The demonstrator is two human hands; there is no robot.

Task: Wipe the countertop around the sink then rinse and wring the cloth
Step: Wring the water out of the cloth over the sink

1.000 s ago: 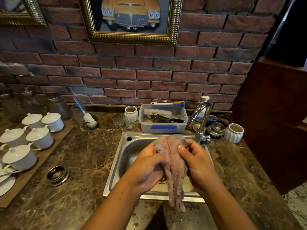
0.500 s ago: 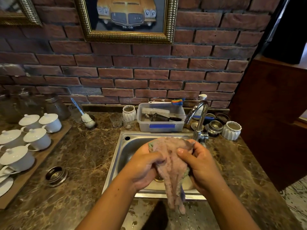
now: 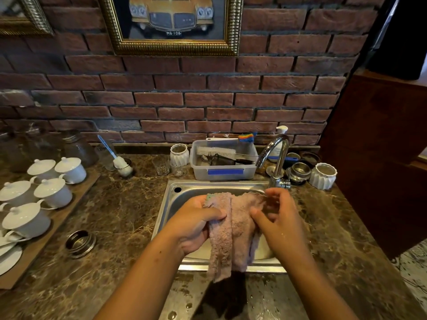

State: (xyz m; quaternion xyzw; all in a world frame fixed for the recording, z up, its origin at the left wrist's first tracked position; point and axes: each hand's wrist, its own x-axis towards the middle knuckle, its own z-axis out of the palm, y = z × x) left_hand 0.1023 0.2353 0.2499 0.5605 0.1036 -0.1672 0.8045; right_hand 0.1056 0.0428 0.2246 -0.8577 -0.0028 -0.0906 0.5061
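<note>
Red brick wall (image 3: 208, 98) behind, gold-framed car picture (image 3: 171, 21) hanging on it. Brown marble countertop (image 3: 120, 218) below, wet with droplets along the near edge. Steel sink (image 3: 171, 199) set into it, curved tap (image 3: 275, 158) at the back right corner. Wooden board with white lidded cups (image 3: 53, 192) at far left. Clear plastic tub (image 3: 221, 162) with brushes behind the sink. Pink cloth (image 3: 231, 227) held over the basin, lower ends hanging past the sink's front rim. Left hand (image 3: 196, 225) curled round the cloth's left fold; right hand (image 3: 279, 218) with thumb and fingers pinching its right edge.
</note>
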